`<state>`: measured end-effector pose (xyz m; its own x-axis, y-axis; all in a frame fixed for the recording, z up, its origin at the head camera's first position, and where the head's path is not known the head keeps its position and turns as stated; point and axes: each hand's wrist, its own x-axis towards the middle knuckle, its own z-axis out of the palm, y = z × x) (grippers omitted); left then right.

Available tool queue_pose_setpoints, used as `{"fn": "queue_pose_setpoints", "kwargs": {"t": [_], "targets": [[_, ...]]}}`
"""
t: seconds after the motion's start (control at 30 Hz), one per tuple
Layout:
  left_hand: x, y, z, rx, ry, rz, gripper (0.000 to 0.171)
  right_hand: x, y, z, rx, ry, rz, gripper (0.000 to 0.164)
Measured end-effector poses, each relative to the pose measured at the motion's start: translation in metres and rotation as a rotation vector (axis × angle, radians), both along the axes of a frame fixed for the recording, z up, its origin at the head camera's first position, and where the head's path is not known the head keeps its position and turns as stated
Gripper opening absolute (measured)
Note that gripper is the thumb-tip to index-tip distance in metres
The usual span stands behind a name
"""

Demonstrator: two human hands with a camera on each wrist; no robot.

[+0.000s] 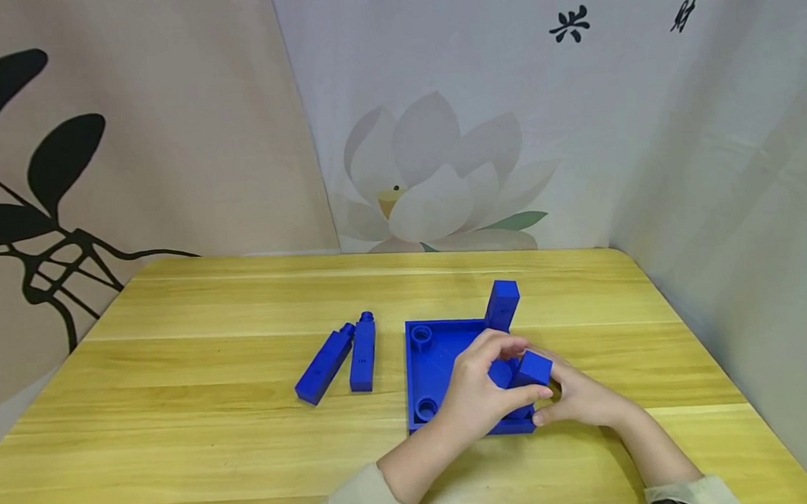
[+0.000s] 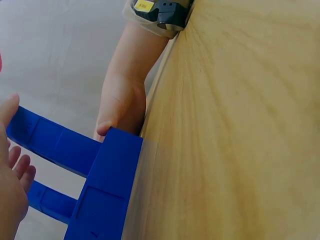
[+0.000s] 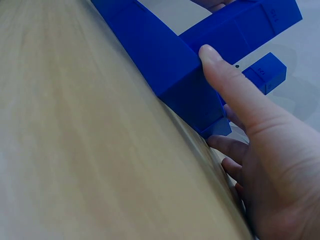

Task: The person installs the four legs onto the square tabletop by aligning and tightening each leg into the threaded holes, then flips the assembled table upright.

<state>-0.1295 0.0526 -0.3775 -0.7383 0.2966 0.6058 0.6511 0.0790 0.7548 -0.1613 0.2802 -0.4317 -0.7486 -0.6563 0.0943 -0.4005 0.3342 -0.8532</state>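
Note:
A blue square base [image 1: 444, 364] with a raised rim and round sockets lies on the table. Two blue posts stand upright on its right side. Around the near-right post [image 1: 534, 368] curl my left hand's [image 1: 482, 381] thumb and fingers, close to its top. In the left wrist view that thumb touches the post's end. My right hand [image 1: 582, 395] grips the base at its near-right corner, thumb on the front and fingers along the right side. Behind the hands rises the far-right post [image 1: 502, 305]. Hands hide the near post's foot in the head view.
Left of the base, two loose blue posts lie on the wooden table [image 1: 179, 416], one slanted [image 1: 325, 364] and one nearly straight [image 1: 363, 354], their narrow ends pointing away. A printed cloth [image 1: 233, 139] hangs behind the table and along its right side.

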Motion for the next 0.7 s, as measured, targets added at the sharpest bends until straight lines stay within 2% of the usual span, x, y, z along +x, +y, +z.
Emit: {"fn": "queue_pose_setpoints", "kwargs": {"t": [0.1,0.3,0.4,0.7], "targets": [[0.0009,0.0006,0.0005,0.004,-0.012,0.013,0.049,0.0003,-0.0006,0.0008,0.008,-0.011,-0.009,0.093],[0.0006,0.0017,-0.0007,-0.023,0.026,0.041,0.044,0.0004,-0.0006,0.0016,0.010,-0.005,-0.009,0.095],[0.0009,0.0019,-0.0005,-0.020,0.020,0.040,0.042,0.0004,-0.0004,0.0017,0.008,0.003,-0.007,0.094],[0.0011,0.0026,-0.0008,0.060,0.002,-0.050,0.042,0.0021,-0.0009,0.0018,0.018,-0.002,-0.037,0.095]]}}
